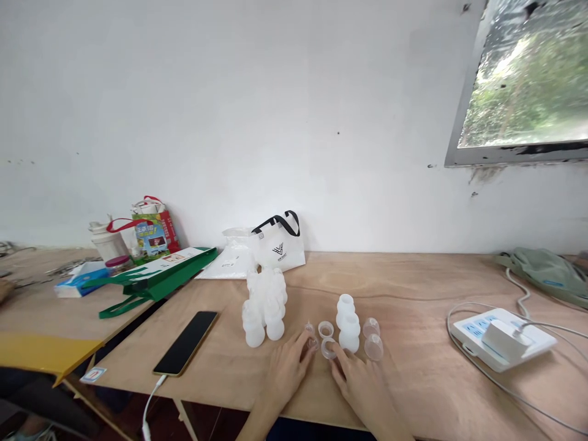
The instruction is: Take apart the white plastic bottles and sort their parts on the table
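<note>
My left hand has its thumb and forefinger closed about a small clear nipple-like piece; a second such piece stands just behind it. My right hand has its fingertips at the edge of a translucent ring, which lies on the table. Behind this one lies another ring. Just beyond my right fingers stand white rounded bottles in a row, with two clear domed caps to their right. A cluster of similar white bottles stands behind my left hand.
A phone on a white cable lies left on the wooden table. White packets and a white bag stand by the wall. A green bag lies farther left. At right are a power strip, cables and grey-green cloth.
</note>
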A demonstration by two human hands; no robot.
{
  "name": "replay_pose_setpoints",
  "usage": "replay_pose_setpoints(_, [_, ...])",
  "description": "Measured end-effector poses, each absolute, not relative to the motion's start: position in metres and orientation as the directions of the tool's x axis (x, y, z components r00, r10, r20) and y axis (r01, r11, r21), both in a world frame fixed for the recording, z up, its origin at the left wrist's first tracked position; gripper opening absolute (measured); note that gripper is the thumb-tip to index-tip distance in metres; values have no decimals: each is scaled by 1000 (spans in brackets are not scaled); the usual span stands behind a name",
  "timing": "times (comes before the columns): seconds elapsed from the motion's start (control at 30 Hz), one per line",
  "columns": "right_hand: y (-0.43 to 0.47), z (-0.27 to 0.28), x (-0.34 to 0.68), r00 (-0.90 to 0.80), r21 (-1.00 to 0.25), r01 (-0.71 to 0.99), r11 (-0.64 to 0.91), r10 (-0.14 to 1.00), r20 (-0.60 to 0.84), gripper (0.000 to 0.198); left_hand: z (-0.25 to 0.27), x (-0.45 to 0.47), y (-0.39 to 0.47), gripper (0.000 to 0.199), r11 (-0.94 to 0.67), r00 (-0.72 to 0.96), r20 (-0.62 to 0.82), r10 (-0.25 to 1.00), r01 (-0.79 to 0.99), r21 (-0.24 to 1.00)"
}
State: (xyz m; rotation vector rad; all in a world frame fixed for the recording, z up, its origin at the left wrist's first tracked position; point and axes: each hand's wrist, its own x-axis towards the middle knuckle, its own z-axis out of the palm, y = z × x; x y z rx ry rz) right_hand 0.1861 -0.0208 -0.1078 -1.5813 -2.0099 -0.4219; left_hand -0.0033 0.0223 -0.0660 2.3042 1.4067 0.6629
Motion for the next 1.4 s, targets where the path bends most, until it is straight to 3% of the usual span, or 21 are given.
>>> replay_pose_setpoints(0.27, [-22,-108,190,-206,-38,959,281,785,584,30,-78,0,27,31,-445,382,233,894,706,550])
replay_pose_setpoints(0.5, [-26,-104,188,-212,-122,933,339,791,573,36,-77,-5,26,39,-520,403,337,851,555,650])
replay_pose_setpoints(0.6, [-31,-93,186,-122,-340,862,376,805,580,39,-72,-5,22,36,-513,345,389,854,435,740])
replay_pose_setpoints(0.7, [-33,-81,183,-63,-669,625,402,880,470,36,-65,-4,17,38,-463,232,402,886,396,793])
replay_pose_setpoints(0.8, [-32,-80,175,-51,-920,301,251,968,247,38,-56,-5,14,41,-453,187,413,891,405,794])
replay_pose_setpoints(0.87, [-29,-83,168,-49,-985,122,123,992,118,44,-49,-7,14,41,-463,213,411,886,396,793])
replay_pose_setpoints(1.0, [-24,-88,161,-29,-991,-111,73,997,76,48,-32,-13,13,40,-472,334,360,871,365,803])
replay_pose_setpoints(1.1, [-24,-87,163,-20,-980,-188,60,998,64,48,-23,-17,12,38,-481,457,295,839,369,796])
replay_pose_setpoints(1.2, [-27,-86,166,-60,-985,-166,54,996,65,46,-18,-18,11,34,-492,561,240,792,355,795])
replay_pose_setpoints(1.4, [-33,-81,166,-85,-991,-112,78,993,87,42,-13,-15,7,30,-493,592,210,778,368,788])
